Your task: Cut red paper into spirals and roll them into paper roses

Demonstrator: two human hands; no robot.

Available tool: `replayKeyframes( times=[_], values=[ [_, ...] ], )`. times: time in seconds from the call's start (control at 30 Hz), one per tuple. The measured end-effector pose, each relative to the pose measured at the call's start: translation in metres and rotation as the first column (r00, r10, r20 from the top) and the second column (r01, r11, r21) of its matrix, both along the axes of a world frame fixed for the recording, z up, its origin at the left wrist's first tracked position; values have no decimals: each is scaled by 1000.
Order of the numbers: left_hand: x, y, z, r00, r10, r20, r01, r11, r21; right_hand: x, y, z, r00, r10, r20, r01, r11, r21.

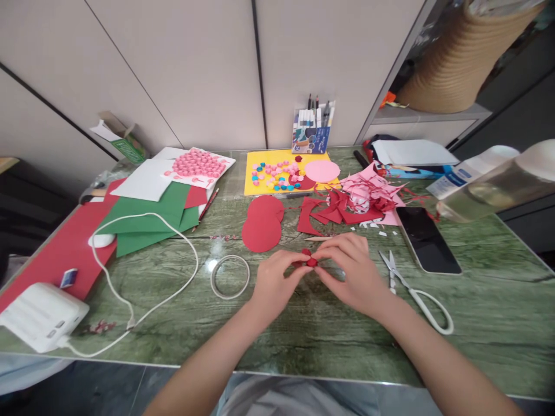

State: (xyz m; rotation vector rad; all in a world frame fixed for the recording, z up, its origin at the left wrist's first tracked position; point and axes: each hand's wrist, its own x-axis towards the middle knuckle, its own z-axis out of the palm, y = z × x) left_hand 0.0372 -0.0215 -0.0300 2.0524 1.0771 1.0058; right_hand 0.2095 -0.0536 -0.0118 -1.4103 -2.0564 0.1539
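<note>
Low over the middle of the table, my left hand (274, 280) and my right hand (353, 271) meet fingertip to fingertip, both closed in a pinch. Between them is a small crumpled red paper piece (311, 262), partly covered by the fingers. Just beyond the left hand lie overlapping red paper circles (262, 232). A brown pencil-like stick (318, 238) rests behind the fingertips. Left of my left hand is a roll of tape (230, 277). White-handled scissors (418, 294) lie with blades apart to the right of my right hand.
A yellow sheet (252, 159) holds small coloured paper balls. Red and pink scraps (333, 211) spread beside it. A phone (427, 240) and a clear bottle (489, 193) stand at right. At left are green paper (150, 216), a white cable (196, 260) and a white charger box (41, 318).
</note>
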Motion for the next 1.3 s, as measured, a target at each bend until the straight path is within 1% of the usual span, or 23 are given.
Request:
replayKeyframes(
  times=[0.1,0.17,0.2,0.27,0.37,0.47,0.6,0.7,0.77,0.83,0.9,0.97,1.1,1.3],
  values=[
    [0,0,-5,994,-59,-91,68,992,104,0,0,-1,993,-5,118,4,1000,6],
    [0,0,-5,991,-83,-101,97,986,137,1,0,-1,991,-1,133,0,1000,5],
    [0,0,-4,992,-95,-86,106,986,132,2,1,-1,993,1,121,-2,1000,6],
    [0,-1,-1,993,-109,-36,112,991,79,3,1,0,997,5,76,-6,1000,11],
    [1,-2,3,995,-89,41,92,993,-80,5,1,4,1000,17,11,-17,1000,9],
    [2,-4,3,991,-58,117,84,969,-230,6,2,7,999,27,-26,-27,1000,5],
    [4,-5,0,971,-29,237,113,929,-352,8,3,8,999,23,-42,-23,1000,15],
    [6,-5,2,929,34,368,148,879,-454,10,3,7,999,24,-43,-22,999,40],
    [7,-3,4,894,80,440,193,818,-542,11,3,7,999,28,-42,-25,998,60],
    [7,-2,4,871,105,480,243,758,-606,12,2,7,999,32,-39,-28,996,82],
    [6,-1,1,856,120,503,269,726,-633,12,2,8,999,34,-27,-31,994,109],
    [6,0,-3,850,139,507,266,718,-644,12,1,9,999,35,-4,-34,990,139],
    [6,-1,-8,854,166,493,229,731,-643,10,-1,9,999,27,35,-32,988,154],
    [7,-2,-5,853,180,490,211,740,-638,10,-2,6,999,23,37,-30,979,200]
  ],
)
